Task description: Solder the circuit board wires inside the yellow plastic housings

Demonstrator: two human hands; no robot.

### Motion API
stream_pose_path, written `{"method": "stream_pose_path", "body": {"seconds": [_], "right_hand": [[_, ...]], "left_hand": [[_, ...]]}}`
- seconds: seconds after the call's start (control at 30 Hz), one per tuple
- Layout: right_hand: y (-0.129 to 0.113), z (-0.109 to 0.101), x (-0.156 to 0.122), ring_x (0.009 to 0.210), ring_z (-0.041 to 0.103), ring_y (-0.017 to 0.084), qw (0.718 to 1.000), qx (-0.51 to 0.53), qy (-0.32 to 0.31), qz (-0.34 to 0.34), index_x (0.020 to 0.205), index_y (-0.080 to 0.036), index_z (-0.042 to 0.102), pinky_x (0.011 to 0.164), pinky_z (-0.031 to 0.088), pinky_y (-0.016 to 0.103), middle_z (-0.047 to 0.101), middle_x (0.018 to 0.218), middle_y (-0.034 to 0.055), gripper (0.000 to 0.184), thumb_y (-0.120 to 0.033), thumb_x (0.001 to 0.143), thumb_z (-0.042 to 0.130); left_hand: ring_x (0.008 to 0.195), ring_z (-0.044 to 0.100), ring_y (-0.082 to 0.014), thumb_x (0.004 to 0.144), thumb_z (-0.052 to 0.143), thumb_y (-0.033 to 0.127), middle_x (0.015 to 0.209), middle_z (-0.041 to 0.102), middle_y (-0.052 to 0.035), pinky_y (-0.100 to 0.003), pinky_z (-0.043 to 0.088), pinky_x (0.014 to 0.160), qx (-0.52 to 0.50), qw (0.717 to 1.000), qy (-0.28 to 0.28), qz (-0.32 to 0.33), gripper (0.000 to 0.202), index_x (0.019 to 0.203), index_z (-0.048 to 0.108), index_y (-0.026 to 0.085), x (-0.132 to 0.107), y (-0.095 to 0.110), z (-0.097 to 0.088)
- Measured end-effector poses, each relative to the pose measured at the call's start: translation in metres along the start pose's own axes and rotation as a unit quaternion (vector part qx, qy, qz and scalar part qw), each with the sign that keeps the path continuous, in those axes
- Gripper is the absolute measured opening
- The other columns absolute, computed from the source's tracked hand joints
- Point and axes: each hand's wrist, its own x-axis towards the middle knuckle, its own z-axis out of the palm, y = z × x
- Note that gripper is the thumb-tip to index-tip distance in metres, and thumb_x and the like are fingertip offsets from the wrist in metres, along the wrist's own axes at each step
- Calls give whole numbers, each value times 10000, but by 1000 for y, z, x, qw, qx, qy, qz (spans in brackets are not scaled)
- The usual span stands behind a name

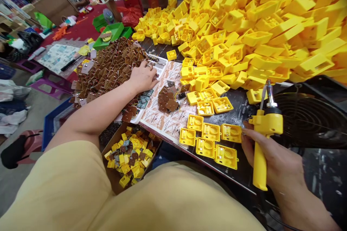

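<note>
The left hand (142,77) lies flat, fingers spread, on the brown circuit-board pile (108,66). Right of it, open yellow housings (210,140) lie in rows. The right hand (271,158) grips a yellow soldering gun (261,140), tip up, above a dark worktable (241,104).
</note>
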Motion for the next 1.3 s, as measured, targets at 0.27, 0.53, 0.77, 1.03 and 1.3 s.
{"method": "stream_pose_path", "body": {"seconds": [0.27, 0.53, 0.77, 1.03, 1.3], "right_hand": [[-2, 0, 5, 486, 556, 88, 998, -20, 25, -55, 1126, -192, 620, 521, 407, 219, 673, 694, -42, 156, -200, 971, 632], [-3, -3, 10, 551, 632, 62, 997, -28, 35, -59, 1104, -193, 652, 545, 441, 171, 749, 827, -29, 169, -173, 936, 665], [-3, -3, 10, 622, 678, 93, 997, -30, 28, -63, 1162, -172, 634, 591, 484, 183, 769, 955, 13, 228, -161, 936, 657], [-2, -2, 9, 627, 688, 101, 997, -26, 28, -71, 1172, -188, 605, 589, 505, 198, 767, 943, -7, 293, -117, 903, 698], [0, -2, 6, 760, 737, 128, 998, -23, 6, -59, 1208, -198, 609, 674, 569, 201, 761, 1066, 18, 249, -156, 962, 618]], "left_hand": [[1145, 637, -345, 935, 446, 351, 1093, 705, -199, -465, 537, 914, -83, 983, 163, -24, 325, 973, 679, 129, 6, -20, 15], [792, 621, -181, 872, 584, 434, 782, 644, -22, -339, 539, 782, -333, 871, 316, -174, 223, 761, 567, 241, 6, -28, -16], [992, 704, -233, 875, 556, 645, 1085, 755, -90, -341, 546, 891, -404, 915, -4, -23, 551, 1107, 704, 168, 24, 17, -44], [1352, 539, -350, 943, 443, 583, 1387, 658, -139, -490, 399, 1107, -192, 971, 7, -143, 630, 1387, 618, 172, 109, -34, -39], [1355, 511, -370, 703, 554, 836, 1230, 731, -105, -644, 288, 1180, -101, 968, -116, -200, 873, 1196, 723, 135, 160, -53, 1]]}}
